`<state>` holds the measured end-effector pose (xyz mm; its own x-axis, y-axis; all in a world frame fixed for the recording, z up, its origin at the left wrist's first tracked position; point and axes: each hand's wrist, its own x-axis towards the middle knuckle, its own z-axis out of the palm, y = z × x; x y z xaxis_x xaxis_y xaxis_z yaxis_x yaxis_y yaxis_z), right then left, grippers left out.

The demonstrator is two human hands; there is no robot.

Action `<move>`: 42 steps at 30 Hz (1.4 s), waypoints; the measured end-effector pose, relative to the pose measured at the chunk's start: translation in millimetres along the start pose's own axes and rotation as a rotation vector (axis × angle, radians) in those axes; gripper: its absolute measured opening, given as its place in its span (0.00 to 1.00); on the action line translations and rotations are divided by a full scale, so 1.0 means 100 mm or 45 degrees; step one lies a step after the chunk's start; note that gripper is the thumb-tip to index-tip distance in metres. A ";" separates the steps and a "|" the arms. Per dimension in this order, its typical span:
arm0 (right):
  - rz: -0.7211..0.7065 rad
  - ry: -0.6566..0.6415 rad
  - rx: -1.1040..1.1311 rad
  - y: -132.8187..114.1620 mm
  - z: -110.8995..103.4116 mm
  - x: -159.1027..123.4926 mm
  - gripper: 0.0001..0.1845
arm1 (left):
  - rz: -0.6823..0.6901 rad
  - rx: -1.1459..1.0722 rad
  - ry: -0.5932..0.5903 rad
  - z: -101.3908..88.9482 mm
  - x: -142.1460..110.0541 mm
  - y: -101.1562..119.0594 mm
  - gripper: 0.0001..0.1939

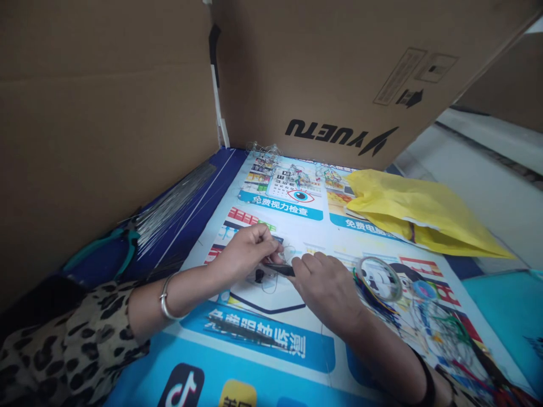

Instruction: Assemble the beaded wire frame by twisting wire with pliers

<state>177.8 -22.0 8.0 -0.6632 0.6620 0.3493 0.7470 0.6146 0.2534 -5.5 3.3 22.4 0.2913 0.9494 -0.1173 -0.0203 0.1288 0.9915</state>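
My left hand [250, 249] is closed in a pinch on a piece of thin wire. A fine wire loop [290, 250] shows between the hands, and another hangs below the fingertips. In my right hand [324, 282] is a slim dark tool [281, 269] that looks like pliers; its handles are hidden in the fist. The tool's tip points left and reaches my left fingertips, where the exact contact is hidden. Beneath both hands lies a printed poster sheet [203, 249]. Some thin dark wire pieces [250, 332] rest on it, nearer to me.
Cardboard walls [297, 68] rise at the back and left. Straight wires [173, 203] and teal-handled pliers [127, 249] lie at left. At right are a yellow bag [428, 209], a tape roll [379, 279] and tangled coloured wires [449, 330]. Wire shapes [265, 151] sit at the back.
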 end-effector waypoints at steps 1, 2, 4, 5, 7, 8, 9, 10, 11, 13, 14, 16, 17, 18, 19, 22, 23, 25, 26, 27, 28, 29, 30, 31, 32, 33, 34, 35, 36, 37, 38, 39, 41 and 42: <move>0.018 -0.032 0.031 -0.01 -0.01 0.00 0.08 | 0.028 0.063 -0.017 -0.01 0.00 0.01 0.09; 0.039 -0.072 0.064 -0.01 -0.01 0.01 0.09 | 0.055 0.132 -0.033 -0.02 0.00 0.02 0.09; 0.097 -0.182 0.144 -0.01 -0.04 0.02 0.11 | 0.104 0.281 -0.073 -0.03 -0.01 0.05 0.08; 0.134 -0.257 0.194 -0.01 -0.06 0.03 0.12 | 0.131 0.359 -0.096 -0.04 -0.01 0.06 0.08; 0.198 -0.414 0.301 0.00 -0.11 0.05 0.15 | 0.201 0.503 -0.151 -0.05 -0.02 0.10 0.08; 0.221 -0.489 0.352 0.01 -0.13 0.06 0.16 | 0.244 0.568 -0.181 -0.06 -0.03 0.11 0.07; 0.236 -0.551 0.396 0.02 -0.16 0.07 0.17 | 0.289 0.629 -0.209 -0.06 -0.03 0.12 0.07; 0.245 -0.605 0.436 0.04 -0.18 0.08 0.18 | 0.334 0.688 -0.236 -0.07 -0.03 0.13 0.07; 0.253 -0.652 0.473 0.05 -0.20 0.09 0.18 | 0.374 0.741 -0.261 -0.08 -0.03 0.13 0.07; 0.258 -0.725 0.541 0.08 -0.24 0.11 0.18 | 0.446 0.827 -0.304 -0.09 -0.04 0.14 0.06; 0.261 -0.751 0.566 0.10 -0.25 0.12 0.18 | 0.474 0.862 -0.327 -0.10 -0.04 0.14 0.06; 0.252 -0.786 0.604 0.12 -0.27 0.13 0.18 | 0.512 0.916 -0.368 -0.10 -0.05 0.15 0.07; 0.245 -0.794 0.615 0.12 -0.28 0.13 0.18 | 0.520 0.934 -0.386 -0.10 -0.05 0.15 0.07; 0.234 -0.794 0.622 0.12 -0.28 0.13 0.18 | 0.523 0.949 -0.401 -0.10 -0.05 0.15 0.07; 0.226 -0.789 0.622 0.12 -0.29 0.13 0.18 | 0.523 0.957 -0.412 -0.11 -0.05 0.15 0.07; 0.213 -0.735 0.576 0.11 -0.31 0.12 0.18 | 0.523 0.969 -0.391 -0.12 -0.03 0.15 0.06; 0.204 -0.712 0.553 0.12 -0.32 0.12 0.18 | 0.517 0.976 -0.368 -0.13 -0.02 0.16 0.06; 0.187 -0.668 0.507 0.15 -0.34 0.09 0.17 | 0.495 0.998 -0.300 -0.15 0.01 0.16 0.06; 0.183 -0.650 0.489 0.18 -0.34 0.08 0.17 | 0.479 1.014 -0.265 -0.17 0.02 0.17 0.06; 0.195 -0.636 0.471 0.21 -0.34 0.07 0.17 | 0.464 1.031 -0.237 -0.18 0.04 0.17 0.06; 0.219 -0.621 0.459 0.25 -0.34 0.06 0.17 | 0.452 1.046 -0.215 -0.19 0.05 0.18 0.06; 0.245 -0.607 0.448 0.28 -0.33 0.06 0.16 | 0.445 1.061 -0.202 -0.20 0.06 0.18 0.06; 0.278 -0.589 0.435 0.31 -0.31 0.06 0.17 | 0.442 1.075 -0.198 -0.20 0.07 0.18 0.07; 0.305 -0.566 0.427 0.33 -0.29 0.06 0.17 | 0.446 1.088 -0.199 -0.20 0.07 0.18 0.07; 0.326 -0.542 0.418 0.35 -0.27 0.06 0.17 | 0.456 1.103 -0.203 -0.20 0.07 0.17 0.07; 0.340 -0.515 0.408 0.36 -0.26 0.07 0.17 | 0.470 1.120 -0.209 -0.20 0.07 0.17 0.07; 0.345 -0.487 0.396 0.36 -0.24 0.07 0.16 | 0.483 1.139 -0.216 -0.20 0.06 0.16 0.07; 0.344 -0.463 0.380 0.36 -0.22 0.07 0.17 | 0.494 1.159 -0.226 -0.20 0.06 0.15 0.07; 0.339 -0.441 0.363 0.35 -0.21 0.07 0.17 | 0.502 1.178 -0.235 -0.20 0.06 0.15 0.07; 0.332 -0.427 0.346 0.34 -0.20 0.07 0.17 | 0.507 1.195 -0.242 -0.19 0.06 0.14 0.07; 0.323 -0.418 0.333 0.33 -0.19 0.07 0.17 | 0.507 1.211 -0.249 -0.19 0.06 0.14 0.07; 0.316 -0.417 0.328 0.32 -0.19 0.07 0.17 | 0.503 1.225 -0.254 -0.18 0.06 0.14 0.07; 0.318 -0.432 0.327 0.29 -0.18 0.08 0.17 | 0.496 1.244 -0.269 -0.17 0.05 0.14 0.07; 0.327 -0.447 0.327 0.28 -0.18 0.08 0.17 | 0.497 1.248 -0.275 -0.17 0.05 0.14 0.07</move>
<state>194.1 -7.2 34.0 -0.4684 0.8828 0.0354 0.8816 0.4697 -0.0462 -20.1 14.9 34.5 0.5955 0.7921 0.1342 0.5988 -0.5489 0.5832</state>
